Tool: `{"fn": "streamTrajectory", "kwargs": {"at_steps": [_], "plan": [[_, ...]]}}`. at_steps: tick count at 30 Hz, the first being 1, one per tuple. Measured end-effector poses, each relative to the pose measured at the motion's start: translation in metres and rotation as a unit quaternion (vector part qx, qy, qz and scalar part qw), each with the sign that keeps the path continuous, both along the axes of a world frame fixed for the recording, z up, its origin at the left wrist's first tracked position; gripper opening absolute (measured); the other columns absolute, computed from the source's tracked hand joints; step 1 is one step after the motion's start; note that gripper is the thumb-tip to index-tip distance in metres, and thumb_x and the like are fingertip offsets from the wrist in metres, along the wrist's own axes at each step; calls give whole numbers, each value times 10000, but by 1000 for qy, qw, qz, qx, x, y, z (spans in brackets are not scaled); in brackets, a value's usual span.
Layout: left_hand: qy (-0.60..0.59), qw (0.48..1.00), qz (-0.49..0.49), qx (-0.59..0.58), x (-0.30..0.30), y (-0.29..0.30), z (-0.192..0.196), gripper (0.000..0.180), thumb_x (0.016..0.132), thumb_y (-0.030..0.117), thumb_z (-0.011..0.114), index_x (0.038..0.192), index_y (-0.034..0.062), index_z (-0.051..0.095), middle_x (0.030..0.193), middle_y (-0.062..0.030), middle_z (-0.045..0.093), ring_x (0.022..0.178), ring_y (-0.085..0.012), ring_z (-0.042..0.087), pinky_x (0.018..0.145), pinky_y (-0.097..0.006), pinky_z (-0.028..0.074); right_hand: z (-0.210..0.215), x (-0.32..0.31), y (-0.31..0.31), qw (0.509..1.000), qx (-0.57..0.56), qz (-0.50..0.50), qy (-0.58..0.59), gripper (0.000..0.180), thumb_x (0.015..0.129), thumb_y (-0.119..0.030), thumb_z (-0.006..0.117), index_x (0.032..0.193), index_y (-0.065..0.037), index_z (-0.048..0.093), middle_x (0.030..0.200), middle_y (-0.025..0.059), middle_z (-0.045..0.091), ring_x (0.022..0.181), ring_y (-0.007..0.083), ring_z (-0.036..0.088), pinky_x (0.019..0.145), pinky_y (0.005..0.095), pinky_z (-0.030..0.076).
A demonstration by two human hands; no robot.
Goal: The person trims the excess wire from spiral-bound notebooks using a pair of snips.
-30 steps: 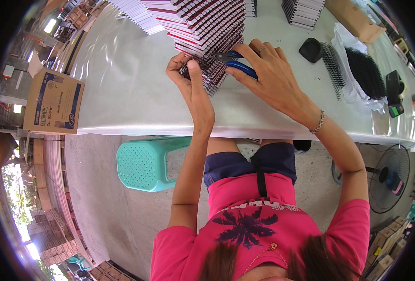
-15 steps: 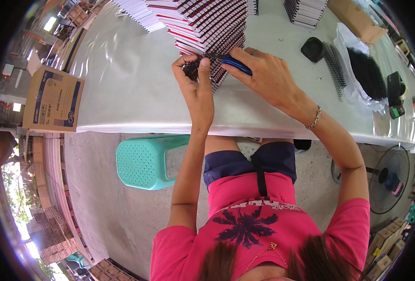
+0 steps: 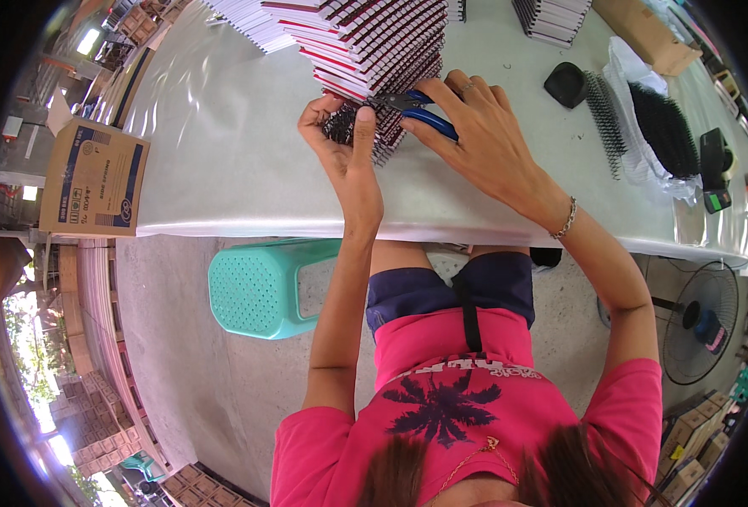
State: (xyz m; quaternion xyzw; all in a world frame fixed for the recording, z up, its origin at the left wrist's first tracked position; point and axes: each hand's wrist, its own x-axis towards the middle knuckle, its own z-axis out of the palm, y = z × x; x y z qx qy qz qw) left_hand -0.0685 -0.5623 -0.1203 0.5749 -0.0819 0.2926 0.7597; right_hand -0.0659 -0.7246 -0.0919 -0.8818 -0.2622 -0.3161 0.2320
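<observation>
A tall stack of spiral-bound notebooks (image 3: pixel 365 38) with red and white edges stands at the table's top middle, its dark wire coils facing right and toward me. My left hand (image 3: pixel 348 169) grips the near corner of a notebook, thumb by the coil and fingers curled at its left side. Blue-handled cutting pliers (image 3: pixel 431 123) lie in the grasp of my right hand (image 3: pixel 499 139). Their handles are spread apart, and the dark jaws point left at the coil end beside my left thumb. Whether the jaws touch the wire I cannot tell.
Loose black coils (image 3: pixel 661 127) rest on white wrapping at the right, near a black rounded object (image 3: pixel 565 84) and a black device (image 3: pixel 713 169). More bound notebooks (image 3: pixel 551 21) stand at the back. A cardboard box (image 3: pixel 95 177) is left; a green stool (image 3: pixel 260 291) stands below the table.
The pliers' handles have spread wider and my right fingers have lifted. My left hand has shifted slightly left along the notebook corner.
</observation>
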Motion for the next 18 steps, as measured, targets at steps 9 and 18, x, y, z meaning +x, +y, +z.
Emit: {"fn": "streamTrajectory", "kwargs": {"at_steps": [9, 18], "plan": [[50, 997, -35, 45, -6, 7, -1, 280, 998, 147, 644, 1206, 52, 481, 1057, -33, 547, 972, -92, 501, 891, -236, 398, 6, -3, 1, 1000, -20, -16, 2, 426, 916, -423, 665, 1178, -93, 606, 1051, 152, 622, 927, 318, 573, 805, 450, 419], [14, 999, 8, 42, 0, 4, -6, 272, 1019, 164, 613, 1221, 44, 475, 1082, -26, 516, 971, -90, 478, 888, -241, 392, 6, -7, 1, 999, -25, -23, 25, 438, 920, -437, 655, 1185, -91, 613, 1079, 166, 623, 941, 323, 571, 816, 454, 418]]}}
